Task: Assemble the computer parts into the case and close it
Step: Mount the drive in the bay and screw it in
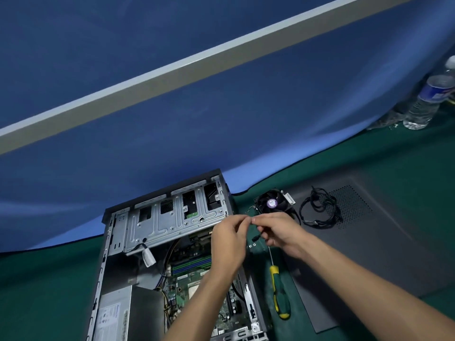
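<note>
Case: open computer case point(172, 254) is lying on its side on the green mat point(49, 291), side open upward, at about 6 o'clock of the view.
Inside: motherboard point(194, 286) with blue and green memory slots is showing; power supply point(115, 313) is sitting at the case's 7 o'clock; metal drive cage point(170, 217) is spanning its 12 o'clock end.
Left hand point(229, 244): hovering over the case's 1 o'clock corner, fingers curled, tips pinching a small black cable connector point(257, 236).
Right hand point(278, 232): meeting the left fingertip to fingertip, fingers curled narrow around the same cable.
Cooler: CPU fan with heatsink point(273, 201) is sitting on the mat just beyond the hands, at their 12 o'clock.
Side panel: grey case panel point(369, 254) is lying flat at 3 o'clock of the case, a coiled black cable point(317, 210) resting on it.
Screwdriver point(279, 291): green and yellow handle, lying between case and panel.
Backdrop: blue cloth point(172, 119); water bottle point(428, 97) at 2 o'clock.
</note>
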{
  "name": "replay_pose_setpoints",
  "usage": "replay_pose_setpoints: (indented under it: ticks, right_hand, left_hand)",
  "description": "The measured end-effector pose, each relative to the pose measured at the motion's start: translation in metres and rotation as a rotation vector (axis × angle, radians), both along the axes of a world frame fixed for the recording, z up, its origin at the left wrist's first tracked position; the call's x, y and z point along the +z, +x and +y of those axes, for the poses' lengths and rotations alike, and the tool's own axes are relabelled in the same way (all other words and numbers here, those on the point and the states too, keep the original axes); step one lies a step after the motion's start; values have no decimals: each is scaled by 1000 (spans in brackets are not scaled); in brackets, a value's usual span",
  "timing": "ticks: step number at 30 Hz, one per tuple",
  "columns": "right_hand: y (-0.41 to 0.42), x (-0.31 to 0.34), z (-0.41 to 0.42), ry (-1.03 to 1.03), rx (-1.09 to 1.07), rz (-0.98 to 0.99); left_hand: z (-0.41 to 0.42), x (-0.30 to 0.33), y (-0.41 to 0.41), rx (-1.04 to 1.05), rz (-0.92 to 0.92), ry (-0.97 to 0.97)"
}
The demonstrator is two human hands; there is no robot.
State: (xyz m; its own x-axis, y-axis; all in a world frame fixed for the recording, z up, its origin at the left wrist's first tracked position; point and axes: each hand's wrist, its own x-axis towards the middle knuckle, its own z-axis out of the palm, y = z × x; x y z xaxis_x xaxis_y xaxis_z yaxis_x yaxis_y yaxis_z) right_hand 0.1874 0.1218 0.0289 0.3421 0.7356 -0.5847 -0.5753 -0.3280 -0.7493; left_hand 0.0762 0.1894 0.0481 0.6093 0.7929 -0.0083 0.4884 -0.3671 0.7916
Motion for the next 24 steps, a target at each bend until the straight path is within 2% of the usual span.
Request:
replay_pose_setpoints:
  ticks: [7,10,14,18,24]
  right_hand:
    - [3,-15,-9,3,26,176]
    - [1,-26,-12,-19,39,155]
    - [-3,-51,-14,-238,99,-160]
    - [-7,-79,-19,-543,357,-629]
    - [-24,-96,-22,-718,608,-870]
  left_hand:
    - [-10,-8,0,-83,30,135]
    - [-13,-15,-1,-27,25,108]
    - [-17,-25,4,148,-65,11]
    - [-31,-29,5,166,-103,45]
    - [-33,-33,4,165,-61,96]
